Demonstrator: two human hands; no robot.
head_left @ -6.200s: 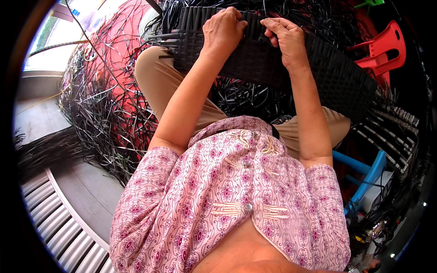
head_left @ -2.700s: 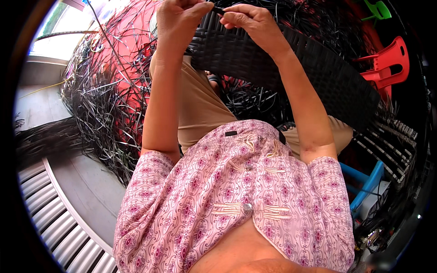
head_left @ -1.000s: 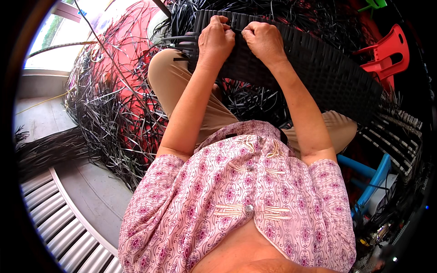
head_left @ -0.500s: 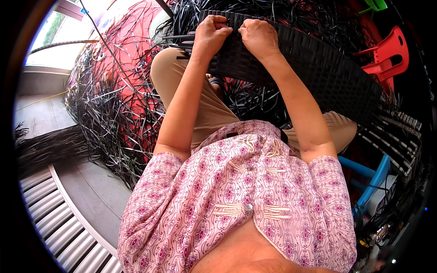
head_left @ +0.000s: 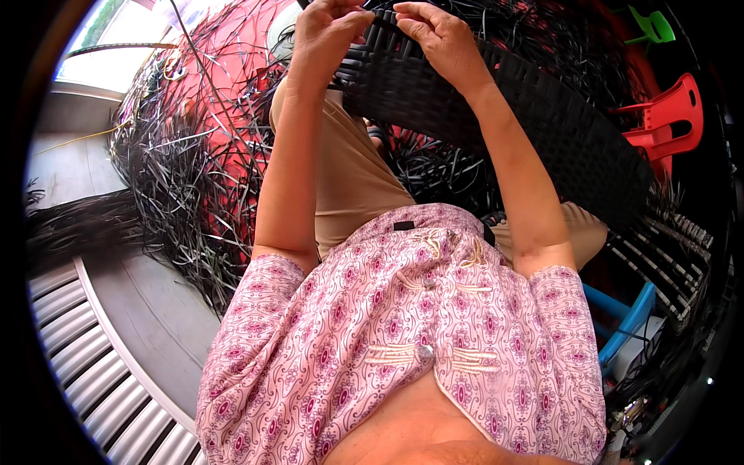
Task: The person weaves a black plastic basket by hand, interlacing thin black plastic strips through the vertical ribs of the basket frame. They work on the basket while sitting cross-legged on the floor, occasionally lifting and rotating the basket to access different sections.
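While we sit with the big black woven panel [head_left: 496, 116] across our lap, both our hands are up at its top edge, so we think we are in the middle of weaving. Our left hand [head_left: 329, 35] is curled at the left end of that edge, with the grip pressed together on what looks like a thin black strip [head_left: 370, 17]. Our right hand [head_left: 438, 39] sits just beside it, with the fingers bent down and resting on the weave. We cannot tell if the right grip pinches a strip too, because the fingertips are partly hidden.

We guess the next move is a small, careful one: poke the loose strip under a crossing one, then pull it tight so the row stays flat. The two hands must stay close together, one to hold the row still and one to pull.

Now we count. We see one woven panel, running from the top middle down toward the right. We see two hands, both ours. We see one red plastic chair [head_left: 670, 112] and one green chair [head_left: 655, 27] far off on the right. We see one big messy pile of black strips [head_left: 167, 178] on the floor to our left, far too many strips to count. We see one blue thing [head_left: 632, 314] low on the right
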